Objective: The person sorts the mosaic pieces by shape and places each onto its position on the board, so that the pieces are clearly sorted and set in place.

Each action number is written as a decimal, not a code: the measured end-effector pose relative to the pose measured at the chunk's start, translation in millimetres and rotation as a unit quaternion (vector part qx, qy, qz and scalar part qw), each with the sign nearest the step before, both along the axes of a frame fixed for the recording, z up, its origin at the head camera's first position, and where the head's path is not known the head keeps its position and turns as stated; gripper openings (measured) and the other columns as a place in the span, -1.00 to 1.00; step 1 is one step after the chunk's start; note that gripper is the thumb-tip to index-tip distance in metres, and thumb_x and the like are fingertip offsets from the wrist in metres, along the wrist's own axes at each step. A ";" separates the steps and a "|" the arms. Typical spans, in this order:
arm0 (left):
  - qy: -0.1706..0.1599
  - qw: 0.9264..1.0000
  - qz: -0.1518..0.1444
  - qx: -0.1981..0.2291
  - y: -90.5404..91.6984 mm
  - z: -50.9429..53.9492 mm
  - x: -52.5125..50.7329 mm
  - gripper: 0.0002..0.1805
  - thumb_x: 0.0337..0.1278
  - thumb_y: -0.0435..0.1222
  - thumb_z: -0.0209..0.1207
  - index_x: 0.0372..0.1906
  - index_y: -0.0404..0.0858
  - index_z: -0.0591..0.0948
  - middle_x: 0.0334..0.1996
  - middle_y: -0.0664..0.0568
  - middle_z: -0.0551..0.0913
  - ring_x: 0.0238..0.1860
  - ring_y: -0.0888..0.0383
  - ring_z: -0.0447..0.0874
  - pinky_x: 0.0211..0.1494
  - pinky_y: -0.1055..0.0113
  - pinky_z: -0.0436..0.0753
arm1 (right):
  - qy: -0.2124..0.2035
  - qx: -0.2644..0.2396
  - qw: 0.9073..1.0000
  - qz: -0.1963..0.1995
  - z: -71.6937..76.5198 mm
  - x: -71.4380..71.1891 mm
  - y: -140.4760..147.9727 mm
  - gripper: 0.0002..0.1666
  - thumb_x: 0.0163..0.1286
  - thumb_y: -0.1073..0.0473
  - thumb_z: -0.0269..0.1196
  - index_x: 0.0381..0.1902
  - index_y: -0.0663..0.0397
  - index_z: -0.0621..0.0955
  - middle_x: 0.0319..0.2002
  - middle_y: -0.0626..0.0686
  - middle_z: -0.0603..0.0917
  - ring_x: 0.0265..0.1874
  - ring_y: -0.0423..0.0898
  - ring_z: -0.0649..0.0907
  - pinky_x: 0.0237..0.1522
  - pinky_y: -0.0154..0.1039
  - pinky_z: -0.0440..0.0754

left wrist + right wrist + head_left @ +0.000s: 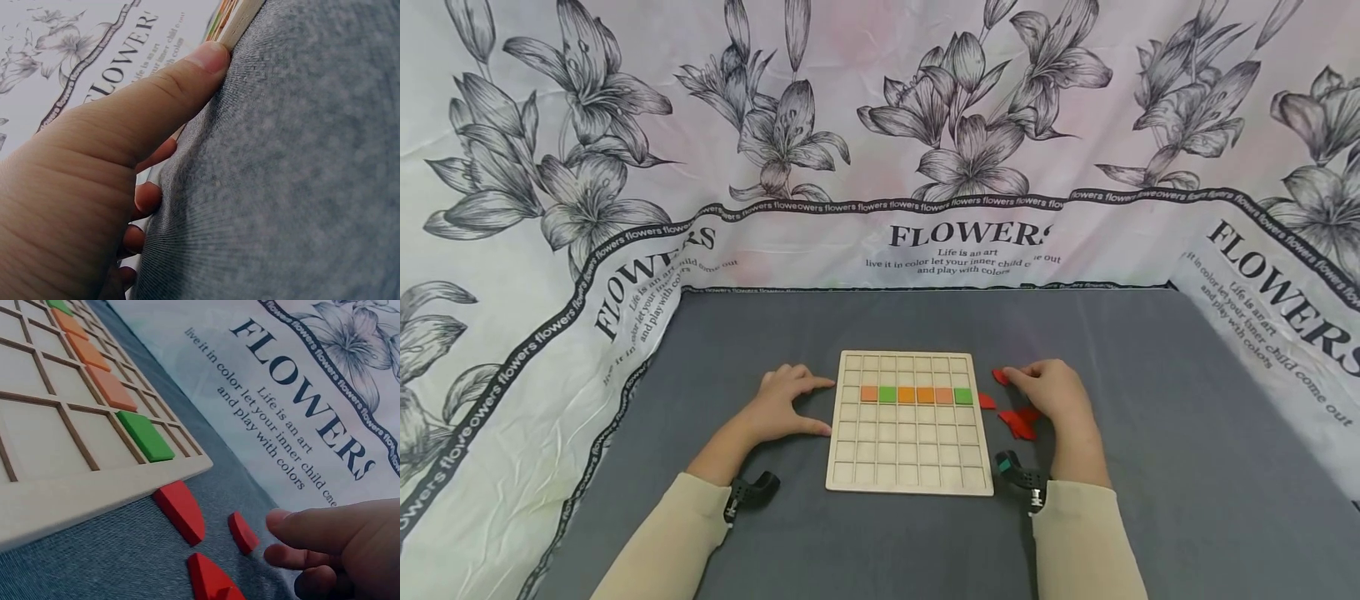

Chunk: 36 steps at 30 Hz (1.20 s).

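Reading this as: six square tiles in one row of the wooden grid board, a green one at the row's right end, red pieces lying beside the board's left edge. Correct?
Wrong side: the head view shows the red pieces beside the right edge of the wooden grid board. Six square tiles in one row, green tile at its right end: correct.

We list one pale-wood board [887, 432], grid-patterned; its tiles [906, 395], left to right salmon, green, orange, orange, salmon, green; loose pieces [1017, 425], plain red; bench [865, 542], grey; backdrop cloth [820, 250], white tinged pink, with black line-drawn flowers [973, 162], black lettering [966, 236] and a black band [917, 205] lettered in white; sleeves [658, 533], plain beige; wrist mounts [752, 493], black.
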<state>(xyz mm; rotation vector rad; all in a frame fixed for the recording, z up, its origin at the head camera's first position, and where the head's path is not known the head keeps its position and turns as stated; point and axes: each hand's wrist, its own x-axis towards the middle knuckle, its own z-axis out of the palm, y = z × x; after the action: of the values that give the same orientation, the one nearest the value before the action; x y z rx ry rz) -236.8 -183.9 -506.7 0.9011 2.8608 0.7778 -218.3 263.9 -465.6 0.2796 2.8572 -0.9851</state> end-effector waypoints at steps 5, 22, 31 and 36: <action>0.001 1.000 0.001 0.002 0.7 -1.0 0.9 -0.11 -0.16 0.27 0.52 0.35 0.01 0.62 -0.17 0.22 0.45 -0.20 0.19 0.24 -0.02 0.08 0.16 | 0.003 -0.033 0.999 0.037 -3.1 -1.8 3.0 -0.55 0.37 0.08 0.40 0.10 0.22 0.63 -0.48 0.04 0.44 -0.51 -0.05 0.44 -0.41 -0.13 0.36; -0.003 1.000 0.005 0.005 1.6 1.0 1.1 -0.11 -0.17 0.29 0.51 0.35 0.04 0.62 -0.16 0.23 0.45 -0.19 0.20 0.26 -0.02 0.09 0.18 | 0.022 -0.063 0.997 0.046 -3.4 -4.4 -1.6 -0.58 0.41 0.12 0.34 0.13 0.25 0.65 -0.41 0.04 0.48 -0.42 -0.03 0.46 -0.37 -0.14 0.37; -0.005 1.000 0.003 0.008 2.0 0.3 0.5 -0.12 -0.17 0.25 0.53 0.34 0.02 0.62 -0.19 0.23 0.43 -0.20 0.19 0.24 -0.04 0.10 0.15 | 0.062 -0.105 0.988 0.092 16.7 -4.0 -34.4 -0.64 0.42 0.19 0.35 0.13 0.18 0.64 -0.34 0.06 0.46 -0.46 -0.02 0.40 -0.43 -0.12 0.37; -0.006 1.000 0.006 0.003 2.1 1.3 1.8 -0.12 -0.18 0.26 0.53 0.34 0.03 0.62 -0.20 0.23 0.42 -0.20 0.19 0.23 -0.04 0.10 0.14 | 0.071 -0.109 0.984 0.118 24.7 -0.7 -62.0 -0.68 0.41 0.19 0.36 0.09 0.11 0.65 -0.35 0.05 0.43 -0.54 -0.04 0.36 -0.48 -0.13 0.36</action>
<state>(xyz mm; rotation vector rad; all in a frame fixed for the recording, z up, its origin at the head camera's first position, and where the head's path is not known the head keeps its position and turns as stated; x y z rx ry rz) -234.9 -181.8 -505.4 0.8781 2.8569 0.7897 -219.0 201.8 -440.9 -0.1517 2.7821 -1.2977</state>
